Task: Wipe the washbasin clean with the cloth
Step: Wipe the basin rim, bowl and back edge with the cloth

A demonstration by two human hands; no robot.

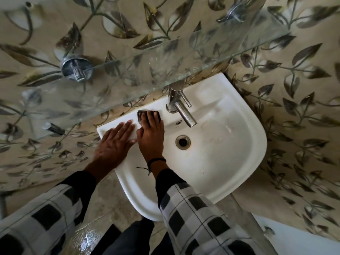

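Note:
A white washbasin (220,159) hangs on the leaf-patterned wall, with a steel tap (181,107) at its back and a drain (183,141) in the bowl. My right hand (151,134) presses a small dark cloth (141,115) flat on the basin's back ledge, left of the tap; the fingers cover most of the cloth. My left hand (115,142) lies flat, fingers spread, on the basin's left rim, holding nothing. Faint marks show inside the bowl.
A glass shelf (128,78) on chrome brackets (76,68) juts out above the basin's back edge and the tap. Leaf-patterned tiles cover the wall around. A white fixture (294,238) shows at the bottom right.

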